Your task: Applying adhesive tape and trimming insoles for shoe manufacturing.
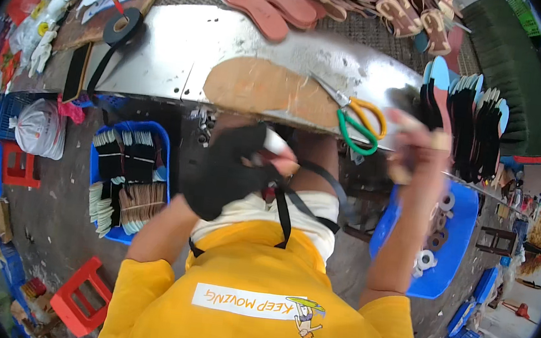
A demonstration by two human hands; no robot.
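My left hand (234, 168), in a black fingerless glove with white wrapping on a finger, is closed over my lap. It grips a black strip (310, 203) that loops to the right across my thighs. My right hand (419, 148), bare and smeared by motion, is raised at the bench edge, right of the scissors and close to a row of insoles. Whether it holds anything does not show. The scissors (362, 124), with one green and one yellow handle, lie with blades apart on a brown insole-shaped board (262, 89).
A metal-topped bench (165, 46) bears pink-and-blue insoles (254, 6), a black tape roll (122, 26), sandal uppers (402, 14) and stacked black insoles (476, 128). Blue bins flank me, the left (171, 142) with stacked pieces, the right (447, 273) with rolls. A red stool (80, 297) stands behind left.
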